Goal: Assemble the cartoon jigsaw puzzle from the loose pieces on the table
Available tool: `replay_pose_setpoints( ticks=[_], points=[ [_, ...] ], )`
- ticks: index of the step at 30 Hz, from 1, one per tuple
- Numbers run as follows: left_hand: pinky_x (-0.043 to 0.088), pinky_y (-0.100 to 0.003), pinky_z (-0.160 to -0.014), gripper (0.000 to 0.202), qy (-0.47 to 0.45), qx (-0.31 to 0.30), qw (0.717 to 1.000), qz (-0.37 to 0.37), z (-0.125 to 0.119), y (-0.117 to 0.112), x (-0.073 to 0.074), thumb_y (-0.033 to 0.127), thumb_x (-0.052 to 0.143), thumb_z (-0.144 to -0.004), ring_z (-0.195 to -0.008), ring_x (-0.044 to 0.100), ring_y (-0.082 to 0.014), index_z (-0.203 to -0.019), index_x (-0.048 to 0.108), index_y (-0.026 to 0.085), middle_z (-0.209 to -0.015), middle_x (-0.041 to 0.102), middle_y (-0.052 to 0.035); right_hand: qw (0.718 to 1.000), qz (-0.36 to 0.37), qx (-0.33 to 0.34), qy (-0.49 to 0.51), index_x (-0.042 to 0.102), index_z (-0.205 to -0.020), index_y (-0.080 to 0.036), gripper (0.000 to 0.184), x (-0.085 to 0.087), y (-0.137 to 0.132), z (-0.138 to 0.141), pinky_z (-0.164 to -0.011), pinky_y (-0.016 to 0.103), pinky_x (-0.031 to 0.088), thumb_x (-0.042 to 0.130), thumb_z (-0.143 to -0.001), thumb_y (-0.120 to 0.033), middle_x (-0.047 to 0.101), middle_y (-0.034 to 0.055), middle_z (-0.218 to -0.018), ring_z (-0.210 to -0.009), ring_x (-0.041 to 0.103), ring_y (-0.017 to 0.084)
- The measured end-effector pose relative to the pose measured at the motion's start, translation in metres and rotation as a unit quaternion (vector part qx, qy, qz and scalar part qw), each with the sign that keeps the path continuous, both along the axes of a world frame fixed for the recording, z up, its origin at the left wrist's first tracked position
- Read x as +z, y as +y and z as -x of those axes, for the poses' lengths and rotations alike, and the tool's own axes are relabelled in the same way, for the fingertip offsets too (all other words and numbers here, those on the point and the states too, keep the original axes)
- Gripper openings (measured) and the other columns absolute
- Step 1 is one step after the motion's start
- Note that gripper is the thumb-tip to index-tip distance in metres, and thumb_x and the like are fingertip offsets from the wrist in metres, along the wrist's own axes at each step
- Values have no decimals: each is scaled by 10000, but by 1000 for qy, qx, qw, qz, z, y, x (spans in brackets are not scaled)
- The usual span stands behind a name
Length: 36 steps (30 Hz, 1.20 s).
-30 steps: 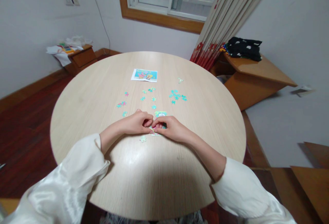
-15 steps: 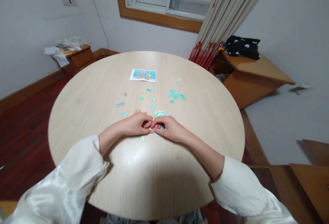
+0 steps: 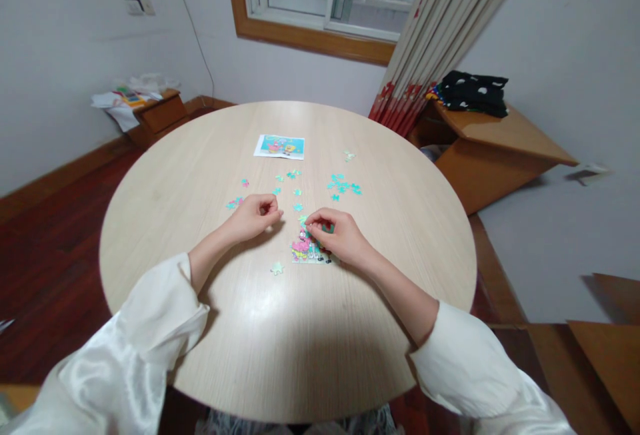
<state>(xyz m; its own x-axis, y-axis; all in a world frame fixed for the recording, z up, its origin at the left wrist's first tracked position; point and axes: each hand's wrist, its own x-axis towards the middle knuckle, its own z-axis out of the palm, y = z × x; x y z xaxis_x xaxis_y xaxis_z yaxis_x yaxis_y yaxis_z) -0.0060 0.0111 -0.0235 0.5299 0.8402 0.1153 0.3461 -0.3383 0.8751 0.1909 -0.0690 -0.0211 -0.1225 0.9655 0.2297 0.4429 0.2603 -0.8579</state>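
Nearest on the table (image 3: 280, 355), a pale piece (image 3: 277, 268) lies off the lower left corner of the puzzle (image 3: 301, 248). The right hand (image 3: 343, 232) and left hand (image 3: 254, 215), together over its lower left half a second ago, have parted; that pink area is uncovered, suggesting the join there is made. The right is pinched narrow above the puzzle's top; the left, curled nearly closed, is apart from it (whether either holds a piece, I cannot tell). Beyond lie teal pieces (image 3: 343, 185), then the picture (image 3: 280, 146).
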Motion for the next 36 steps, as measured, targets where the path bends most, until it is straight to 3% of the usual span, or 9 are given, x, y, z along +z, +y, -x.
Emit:
replay_pose_setpoints(
  ticks=[6, 12, 16, 26, 31, 36],
  points=[
    [272, -233, -494, 249, -68, 133, 989, -21, 4, 14, -4, 201, 556, -687, -464, 347, -81, -500, 391, 192, -467, 387, 62, 994, -65, 29, -79, 661, -814, -165, 115, -5, -7, 10, -705, 274, 438, 553, -826, -127, 641, 26, -766, -716, 568, 123],
    [260, -208, -477, 212, -111, 213, 970, -28, 6, 19, -3, 201, 557, -643, -454, 343, -74, -490, 410, 183, -452, 385, 68, 963, -87, 161, -195, 666, -1037, -170, 195, -4, -26, 30, -893, 368, 408, 602, -859, -216, 651, 87, -997, -960, 568, 189],
    [264, -201, -480, 201, -118, 240, 963, -38, 10, 24, -2, 195, 561, -636, -464, 355, -71, -492, 423, 176, -468, 399, 64, 942, -72, 206, -256, 635, -1140, -142, 304, -3, -33, 35, -972, 420, 353, 625, -858, -252, 617, 113, -1098, -1058, 526, 225],
    [248, -188, -445, 256, -87, 253, 963, -7, 38, 39, 2, 190, 643, -666, -442, 366, -62, -514, 438, 174, -470, 420, 56, 945, -59, 204, -249, 631, -989, -166, 122, -7, -29, 34, -971, 403, 323, 593, -880, -207, 619, 92, -1077, -1054, 531, 205],
    [278, -191, -444, 266, -115, 210, 971, 18, 35, 36, 2, 232, 671, -673, -436, 404, -69, -537, 450, 175, -469, 441, 53, 952, -38, 213, -215, 616, -913, -167, 56, -5, -28, 35, -906, 363, 365, 604, -859, -156, 656, 51, -930, -930, 566, 174],
    [309, -203, -454, 298, -133, 43, 985, 101, 31, 24, 9, 372, 707, -695, -454, 433, -80, -601, 519, 161, -496, 483, 34, 985, -24, 148, -86, 644, -862, -179, 81, -2, -24, 31, -784, 294, 437, 573, -860, -138, 668, 36, -872, -818, 588, 132]
  ],
)
